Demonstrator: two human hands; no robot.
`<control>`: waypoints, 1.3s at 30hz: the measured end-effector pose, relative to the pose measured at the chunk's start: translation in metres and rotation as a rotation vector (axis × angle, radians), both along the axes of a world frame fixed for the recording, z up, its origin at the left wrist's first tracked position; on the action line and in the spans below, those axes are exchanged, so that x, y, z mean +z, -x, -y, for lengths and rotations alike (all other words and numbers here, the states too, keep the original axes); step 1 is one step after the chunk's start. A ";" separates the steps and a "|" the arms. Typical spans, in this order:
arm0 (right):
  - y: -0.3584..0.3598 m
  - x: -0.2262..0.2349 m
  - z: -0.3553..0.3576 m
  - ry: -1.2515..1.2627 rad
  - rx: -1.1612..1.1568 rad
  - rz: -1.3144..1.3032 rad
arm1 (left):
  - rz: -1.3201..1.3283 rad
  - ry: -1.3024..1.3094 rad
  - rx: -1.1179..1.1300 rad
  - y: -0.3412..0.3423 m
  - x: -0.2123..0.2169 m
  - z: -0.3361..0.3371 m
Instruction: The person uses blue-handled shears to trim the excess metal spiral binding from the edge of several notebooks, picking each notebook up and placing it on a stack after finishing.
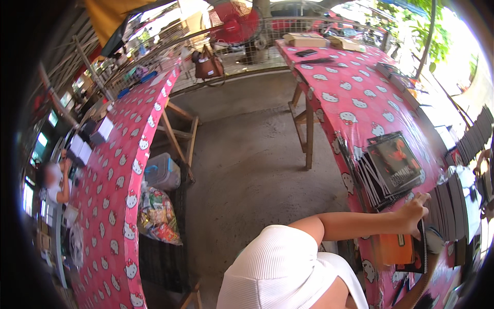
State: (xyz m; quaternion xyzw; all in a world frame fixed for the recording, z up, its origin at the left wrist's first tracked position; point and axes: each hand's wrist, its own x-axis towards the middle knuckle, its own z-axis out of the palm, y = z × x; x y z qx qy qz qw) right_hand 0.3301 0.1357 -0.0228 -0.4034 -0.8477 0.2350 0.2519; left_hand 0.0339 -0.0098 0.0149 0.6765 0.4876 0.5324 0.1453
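My left hand (412,212) reaches across to the right-hand table, fingers curled at the upper edge of a thin, dark-edged notebook (423,251). An orange panel (396,249) shows beside that notebook, slightly blurred. Lower down, my right forearm (423,289) rises toward a thick row of stacked notebooks (448,208); the right hand's fingers are hidden or blurred there. Just beyond my left hand lies a fanned pile of dark picture-covered notebooks (393,164), their edges spread toward the aisle.
Two long tables with pink printed covers, one left (116,170) and one right (339,98), flank a concrete floor (247,154). Under the left one are a lidded plastic bin (163,172) and a bag of wrappers (158,216). A red fan (234,23) stands ahead; another person (56,180) is far left.
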 end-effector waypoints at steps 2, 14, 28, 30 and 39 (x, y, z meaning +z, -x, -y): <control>0.010 0.006 -0.008 -0.119 -0.027 0.139 | 0.069 -0.087 0.012 0.007 -0.011 -0.004; 0.037 0.021 0.015 -0.163 -0.067 0.070 | 0.600 0.008 -0.036 0.019 -0.024 0.000; 0.084 0.011 0.043 -0.196 -0.079 0.023 | 0.752 0.242 -0.191 0.039 -0.018 -0.005; 0.075 0.009 0.057 -0.201 -0.178 0.073 | 0.809 0.322 -0.280 0.038 -0.014 -0.008; 0.009 -0.010 0.143 -0.346 -0.462 0.255 | 0.360 -0.392 -0.280 0.038 0.089 0.015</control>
